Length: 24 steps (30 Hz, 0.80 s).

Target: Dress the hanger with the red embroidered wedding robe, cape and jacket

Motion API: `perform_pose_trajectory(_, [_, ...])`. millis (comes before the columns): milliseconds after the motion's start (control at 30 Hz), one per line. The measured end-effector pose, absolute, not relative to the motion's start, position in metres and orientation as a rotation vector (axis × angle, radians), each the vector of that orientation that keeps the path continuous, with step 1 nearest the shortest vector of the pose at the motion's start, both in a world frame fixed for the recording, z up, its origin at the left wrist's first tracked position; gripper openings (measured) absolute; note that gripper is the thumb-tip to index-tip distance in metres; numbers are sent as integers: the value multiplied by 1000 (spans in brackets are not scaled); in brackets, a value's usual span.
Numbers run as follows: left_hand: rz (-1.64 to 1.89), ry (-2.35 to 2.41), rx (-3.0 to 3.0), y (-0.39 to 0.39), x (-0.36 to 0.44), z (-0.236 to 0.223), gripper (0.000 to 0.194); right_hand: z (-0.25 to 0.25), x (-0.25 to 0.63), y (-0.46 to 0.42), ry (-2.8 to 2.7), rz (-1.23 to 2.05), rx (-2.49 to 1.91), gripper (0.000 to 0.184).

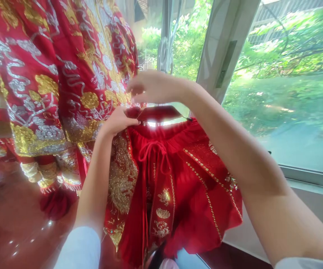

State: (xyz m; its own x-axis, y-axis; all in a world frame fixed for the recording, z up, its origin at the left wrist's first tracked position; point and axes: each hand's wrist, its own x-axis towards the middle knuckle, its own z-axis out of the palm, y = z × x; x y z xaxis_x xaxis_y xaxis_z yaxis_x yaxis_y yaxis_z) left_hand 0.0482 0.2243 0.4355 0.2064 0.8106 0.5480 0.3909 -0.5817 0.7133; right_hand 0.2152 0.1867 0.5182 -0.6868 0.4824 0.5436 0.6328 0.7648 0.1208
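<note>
A red skirt with a gathered waistband, a tied bow and gold beaded trim hangs in front of me. Inside its waist opening runs a dark red bar that looks like a clip hanger; a small dark clip shows at its right end. My left hand is closed on the skirt's left waist corner, thumb pressed at the edge. Above the bar, my right hand reaches across to the left with fingers bent, near the embroidered red garment. Motion blur smears those fingertips, so their grip is unclear.
The embroidered garments with gold and silver motifs fill the left side. A window with a pale frame stands at the right, greenery behind it. Below left lies a shiny reddish floor.
</note>
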Motion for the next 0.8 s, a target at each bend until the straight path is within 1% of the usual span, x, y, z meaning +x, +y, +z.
perform_pose_trajectory(67, [1324,1096,2069,224,47,435,25,494,233,166,-2253,-490,-768,21])
perform_pose_trajectory(133, [1312,1095,2085,224,47,436,22,456,249,159,-2167,-567,-788,23])
perform_pose_trajectory(233, [1286,1102,2083,225,50,441,21,400,262,171,-2057,-764,-839,32])
perform_pose_trajectory(333, [1190,1068,2051,225,56,448,24,371,258,187,-1950,-882,-893,37])
perform_pose_trajectory(400, [1114,1054,2030,226,60,453,20,367,249,191,-1902,-854,-995,35])
perform_pose_trajectory(500, [1078,1054,1982,227,65,456,13,374,233,188,-1804,-713,-1231,35])
perform_pose_trajectory(633, [1207,1033,1872,229,67,455,9,389,220,180,-1704,-522,-1481,36])
perform_pose_trajectory(800, [1280,1009,1742,233,67,449,11,403,222,175,-1779,-410,-1538,33])
